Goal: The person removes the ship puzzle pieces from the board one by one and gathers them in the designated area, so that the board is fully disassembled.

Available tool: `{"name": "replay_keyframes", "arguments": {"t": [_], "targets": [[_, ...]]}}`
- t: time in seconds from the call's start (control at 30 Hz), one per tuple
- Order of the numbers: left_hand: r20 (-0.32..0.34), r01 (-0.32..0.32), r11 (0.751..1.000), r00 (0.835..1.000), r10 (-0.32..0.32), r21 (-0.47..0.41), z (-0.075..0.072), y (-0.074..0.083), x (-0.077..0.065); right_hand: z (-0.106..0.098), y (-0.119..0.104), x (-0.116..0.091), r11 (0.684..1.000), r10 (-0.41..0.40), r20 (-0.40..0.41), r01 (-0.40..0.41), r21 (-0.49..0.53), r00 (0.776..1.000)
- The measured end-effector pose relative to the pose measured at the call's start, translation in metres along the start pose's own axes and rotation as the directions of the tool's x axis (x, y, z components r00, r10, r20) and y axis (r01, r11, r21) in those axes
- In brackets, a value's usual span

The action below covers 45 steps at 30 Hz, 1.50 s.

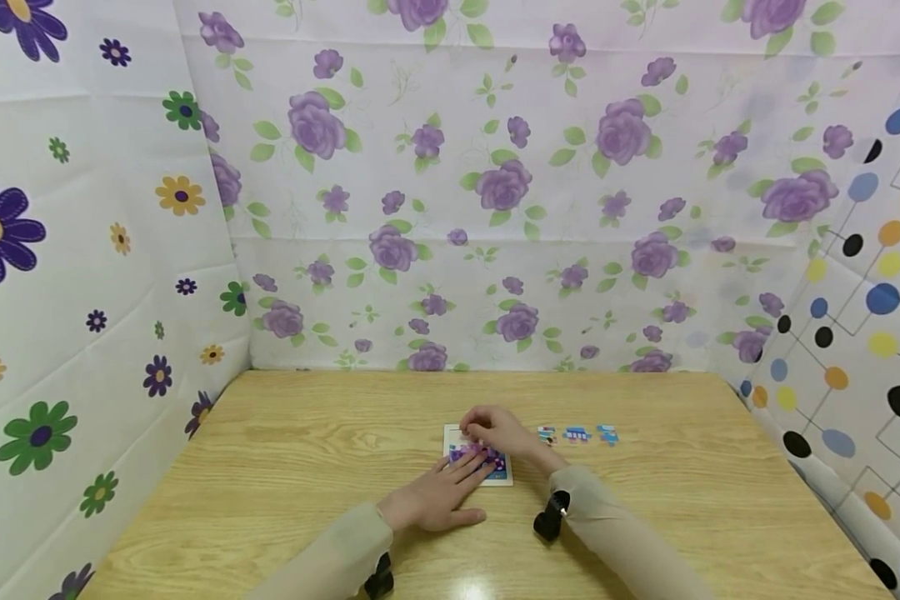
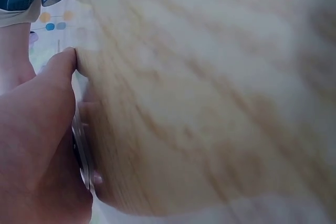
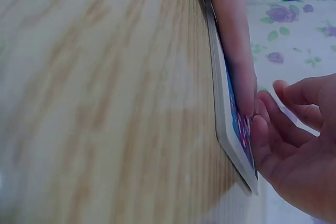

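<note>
A small jigsaw puzzle board (image 1: pixel 499 481) with a white border lies on the table, purple and blue pieces filling its lower part. My left hand (image 1: pixel 438 493) rests flat across it, fingers straight over the pieces and thumb out on the wood. Over the board's upper part, my right hand (image 1: pixel 497 431) bends its fingers and pinches a puzzle piece, mostly hidden by the fingertips. In the right wrist view the thumb and fingers of the right hand (image 3: pixel 299 140) meet close over the board (image 3: pixel 226 114), beside the left fingers. The left wrist view shows the left hand (image 2: pixel 37 140) low on the tabletop.
To the right of the board, loose puzzle pieces (image 1: pixel 577 435) lie in a row of small groups, blue, white and red. The wooden table (image 1: pixel 307 433) is bounded by flowered cloth (image 1: pixel 450 208) behind and patterned cloths at both sides. Each wrist carries a black camera (image 1: pixel 549 521).
</note>
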<state>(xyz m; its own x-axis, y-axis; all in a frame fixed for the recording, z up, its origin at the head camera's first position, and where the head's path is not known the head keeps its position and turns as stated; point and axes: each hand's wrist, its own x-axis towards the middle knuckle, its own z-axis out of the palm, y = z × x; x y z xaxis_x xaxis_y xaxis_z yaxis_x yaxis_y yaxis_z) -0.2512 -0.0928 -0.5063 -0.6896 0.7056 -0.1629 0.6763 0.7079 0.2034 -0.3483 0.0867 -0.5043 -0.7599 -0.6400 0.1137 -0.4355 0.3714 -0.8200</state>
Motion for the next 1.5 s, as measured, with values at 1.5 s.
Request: {"name": "replay_keyframes", "arguments": {"t": [1.5], "targets": [[0.04, 0.003, 1.0, 0.999, -0.003, -0.009, -0.002, -0.001, 0.003, 0.013, -0.006, 0.007, 0.998, 0.049, 0.061, -0.047, -0.041, 0.997]]}}
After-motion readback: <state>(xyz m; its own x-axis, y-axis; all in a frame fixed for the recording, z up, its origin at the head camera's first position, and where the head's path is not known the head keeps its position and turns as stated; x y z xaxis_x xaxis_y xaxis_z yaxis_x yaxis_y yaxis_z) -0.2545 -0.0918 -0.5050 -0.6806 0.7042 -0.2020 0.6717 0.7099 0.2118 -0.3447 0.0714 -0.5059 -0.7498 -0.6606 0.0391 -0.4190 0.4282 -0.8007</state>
